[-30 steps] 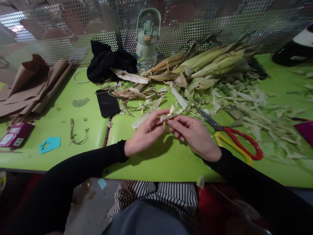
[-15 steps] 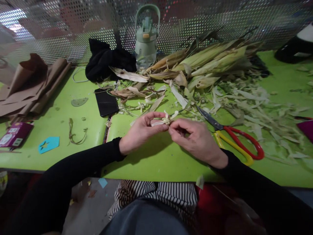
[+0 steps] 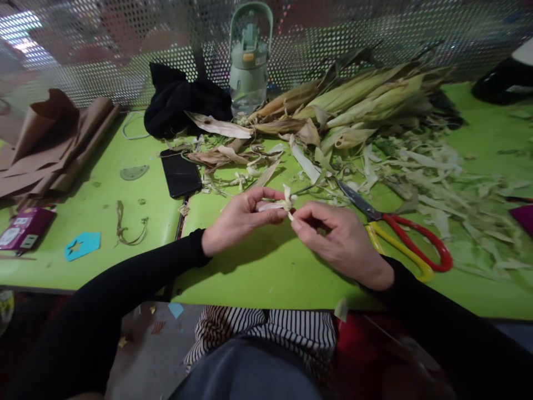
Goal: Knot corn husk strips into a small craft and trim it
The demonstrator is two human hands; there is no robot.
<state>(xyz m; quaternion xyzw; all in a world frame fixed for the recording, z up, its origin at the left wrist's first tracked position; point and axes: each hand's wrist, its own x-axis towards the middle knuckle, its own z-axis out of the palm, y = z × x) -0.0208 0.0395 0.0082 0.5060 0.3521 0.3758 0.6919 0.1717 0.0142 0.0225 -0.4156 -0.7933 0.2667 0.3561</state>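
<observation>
Left hand point(image 3: 239, 219): closed in a pinch, thumb and fingertips clamped on one end of a pale husk strip point(image 3: 278, 204)
Right hand point(image 3: 337, 239): also pinching, thumb and forefinger closed on the strip's other end
Husk strip: short and twisted, held between both hands just above the counter point(image 3: 266, 272), a loose tip sticking up
Scissors point(image 3: 400, 241): red and yellow handles, lying flat just right of the right hand, blades pointing away past the fingers
Phone point(image 3: 181, 173): dark, flat, beyond the left hand and to its left
Husk pile point(image 3: 358, 100): long green and tan leaves, well beyond the right hand
Scraps point(image 3: 428, 178): strewn right of the right hand
Bottle point(image 3: 250, 61): pale green, upright, far beyond both hands
</observation>
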